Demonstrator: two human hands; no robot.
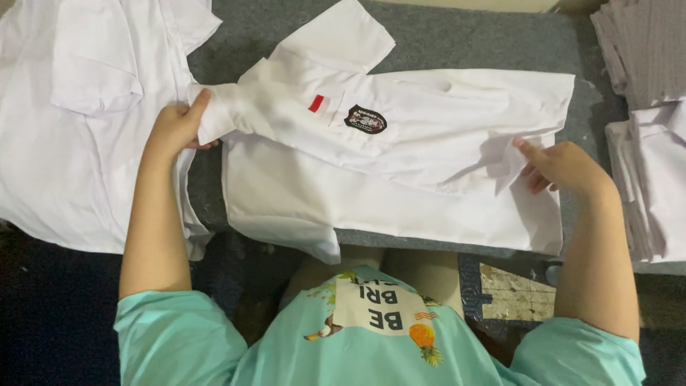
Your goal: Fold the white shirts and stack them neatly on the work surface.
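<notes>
Head view: your left hand (174,129) pinches the white shirt (400,136) collar, right hand (564,168) grips its hem, stretching it flat across the grey surface (443,39) so the fold stays neat.

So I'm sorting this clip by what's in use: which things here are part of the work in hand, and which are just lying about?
In hand:
- white shirt with badge, spread on the grey mat
- left hand gripping its collar end
- right hand pinching its hem end

Lying about:
- other white shirts at left
- stack of folded shirts at right
</notes>
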